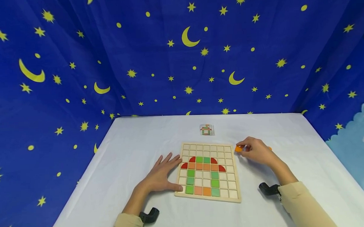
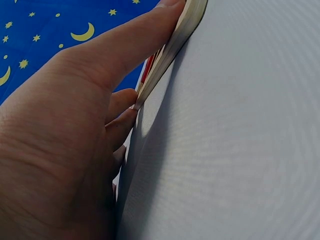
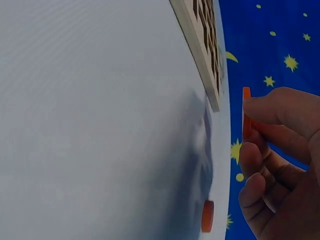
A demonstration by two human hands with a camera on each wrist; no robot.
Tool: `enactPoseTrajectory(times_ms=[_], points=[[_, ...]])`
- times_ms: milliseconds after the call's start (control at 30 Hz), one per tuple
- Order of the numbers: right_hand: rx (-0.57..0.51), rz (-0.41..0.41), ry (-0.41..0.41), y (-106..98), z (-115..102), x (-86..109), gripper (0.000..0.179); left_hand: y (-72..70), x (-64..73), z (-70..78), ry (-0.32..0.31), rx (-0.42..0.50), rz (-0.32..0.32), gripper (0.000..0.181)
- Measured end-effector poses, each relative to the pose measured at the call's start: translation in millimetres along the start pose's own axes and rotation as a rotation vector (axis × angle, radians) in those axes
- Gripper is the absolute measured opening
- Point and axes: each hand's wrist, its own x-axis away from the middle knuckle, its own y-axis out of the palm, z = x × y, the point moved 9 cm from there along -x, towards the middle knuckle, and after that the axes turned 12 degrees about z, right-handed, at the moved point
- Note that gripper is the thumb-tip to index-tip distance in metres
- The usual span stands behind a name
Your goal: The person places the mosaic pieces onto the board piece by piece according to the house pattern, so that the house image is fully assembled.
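Note:
My right hand [image 1: 257,151] is just off the far right corner of a wooden grid board [image 1: 209,199], pinching an orange tile [image 3: 246,112] between thumb and finger above the white table. My left hand [image 1: 158,176] lies along the board's left side with straight fingers, the fingertips touching the rim and the thumb on the near left corner. Green, orange and red tiles fill several of the board's squares in a house-like outline, with rounded red tiles [image 1: 221,168] on its slopes. Other squares show bare wood.
A second orange tile [image 3: 207,216] lies on the table, mostly hidden behind my right hand in the head view. Beyond the board lies a small card [image 1: 207,129] printed with a similar tile pattern. Blue star-and-moon cloth [image 1: 162,60] rises behind the white table [image 1: 140,138].

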Motion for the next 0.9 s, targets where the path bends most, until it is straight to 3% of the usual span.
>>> enactPoseTrajectory(times_ms=[433,900], points=[[-0.035,-0.053,-0.066,18,-26,-12.7,0.033,-2.4,0.9,1.9,0.009,-0.010,0.008,0.110],[-0.115,-0.115,-0.067,39,-42,-22.6,0.032,-2.2,1.1,2.2,0.003,-0.007,0.001,0.111]])
